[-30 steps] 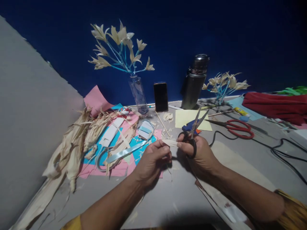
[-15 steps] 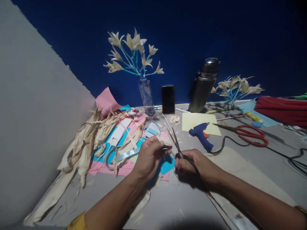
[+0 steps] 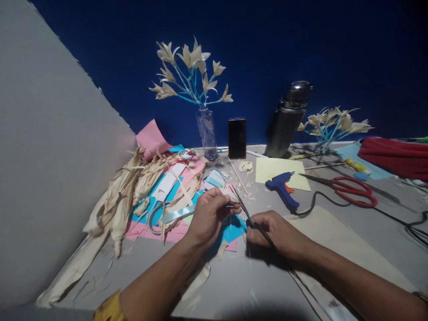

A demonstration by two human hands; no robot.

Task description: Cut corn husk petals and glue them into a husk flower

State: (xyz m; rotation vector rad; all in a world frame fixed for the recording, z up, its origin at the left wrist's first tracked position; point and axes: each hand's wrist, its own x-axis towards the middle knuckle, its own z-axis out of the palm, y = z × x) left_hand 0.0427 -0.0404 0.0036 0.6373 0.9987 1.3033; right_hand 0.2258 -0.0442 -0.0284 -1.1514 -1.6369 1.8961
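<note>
My right hand (image 3: 272, 236) is closed round the handles of black-handled scissors (image 3: 243, 206), whose narrow blades point up and away, nearly together. Just left of the blades, my left hand (image 3: 210, 214) pinches a pale piece of corn husk (image 3: 228, 193), mostly covered by the fingers. The blades cross close to the left fingertips and the husk. Beneath the hands lie blue paper (image 3: 232, 229), pink paper (image 3: 160, 234) and small husk scraps (image 3: 222, 249). A pale blue ribbon (image 3: 179, 214) curls beside the left wrist.
Dried corn husks (image 3: 117, 200) heap at the left wall. Behind stand a glass vase (image 3: 206, 133) of husk flowers, a phone (image 3: 237, 138) and a tilted flask (image 3: 289, 120). To the right lie a blue glue gun (image 3: 284, 189), its black cord, and red-handled scissors (image 3: 354, 191).
The scissors' blades have come closer together and tilted slightly left, toward my left fingertips. My left hand keeps its pinch. The whole view has shifted a little.
</note>
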